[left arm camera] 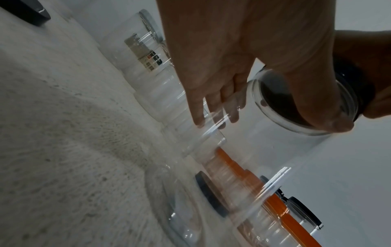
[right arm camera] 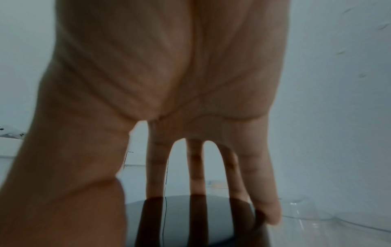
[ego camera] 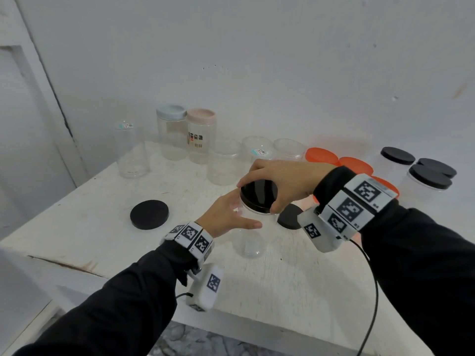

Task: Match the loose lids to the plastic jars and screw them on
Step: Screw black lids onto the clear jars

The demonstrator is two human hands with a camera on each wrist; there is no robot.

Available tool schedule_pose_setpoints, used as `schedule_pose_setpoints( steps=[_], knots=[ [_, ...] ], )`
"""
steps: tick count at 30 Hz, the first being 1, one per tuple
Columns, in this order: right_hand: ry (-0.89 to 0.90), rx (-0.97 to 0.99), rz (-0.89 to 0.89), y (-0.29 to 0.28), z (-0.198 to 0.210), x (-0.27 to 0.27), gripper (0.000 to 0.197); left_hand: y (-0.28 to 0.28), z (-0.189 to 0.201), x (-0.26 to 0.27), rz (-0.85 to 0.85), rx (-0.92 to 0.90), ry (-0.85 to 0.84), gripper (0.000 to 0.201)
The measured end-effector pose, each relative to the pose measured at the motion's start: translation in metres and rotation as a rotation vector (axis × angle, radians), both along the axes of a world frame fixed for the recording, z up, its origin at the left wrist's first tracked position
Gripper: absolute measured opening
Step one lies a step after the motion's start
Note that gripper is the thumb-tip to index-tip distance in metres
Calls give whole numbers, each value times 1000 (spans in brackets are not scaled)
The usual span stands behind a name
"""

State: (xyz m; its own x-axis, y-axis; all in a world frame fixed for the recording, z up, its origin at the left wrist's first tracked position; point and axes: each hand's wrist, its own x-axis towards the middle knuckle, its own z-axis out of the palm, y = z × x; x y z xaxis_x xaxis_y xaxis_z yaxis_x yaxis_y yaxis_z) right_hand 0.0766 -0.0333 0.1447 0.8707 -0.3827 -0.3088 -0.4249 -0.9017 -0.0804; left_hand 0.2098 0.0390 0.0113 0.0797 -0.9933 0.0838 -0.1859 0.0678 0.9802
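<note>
A clear plastic jar (ego camera: pixel 248 240) stands on the white table near its middle. My left hand (ego camera: pixel 223 217) grips it just below the neck, thumb in front and fingers behind. A black lid (ego camera: pixel 258 192) sits on the jar's mouth, and my right hand (ego camera: pixel 282 176) grips its rim from above with thumb and fingertips. In the left wrist view my thumb lies against the jar's neck (left arm camera: pixel 275 123), and the lid shows dark through it. The right wrist view shows my fingers (right arm camera: pixel 156 167) spread over the glossy black lid (right arm camera: pixel 180 217).
Two loose black lids (ego camera: pixel 149 214) (ego camera: pixel 289 217) lie on the table (ego camera: pixel 77 227) beside the jar. At the back stand jars with blue (ego camera: pixel 171 111) and pink (ego camera: pixel 201 116) lids and several open clear jars (ego camera: pixel 132 155). Orange-lidded (ego camera: pixel 321 155) and black-lidded jars (ego camera: pixel 397 155) stand at the right.
</note>
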Motion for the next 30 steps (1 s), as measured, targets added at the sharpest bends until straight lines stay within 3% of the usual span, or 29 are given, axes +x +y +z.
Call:
schedule_pose_setpoints(
  steps=[7, 17, 24, 28, 30],
  knots=[
    [-38, -7, 0, -4, 0, 3, 70, -3, -4, 0, 24, -19, 7, 77],
    [-170, -115, -169, 2, -11, 7, 64, -3, -11, -4, 70, -34, 4, 80],
    [-189, -329, -215, 10, -21, 11, 67, -1, -8, -4, 49, -25, 17, 76],
    [31, -3, -120, -1, -1, 1, 77, -1, -3, 1, -13, -19, -14, 77],
    [59, 68, -51, -5, 2, 0, 78, -2, -2, 4, -27, -13, -32, 77]
  ],
)
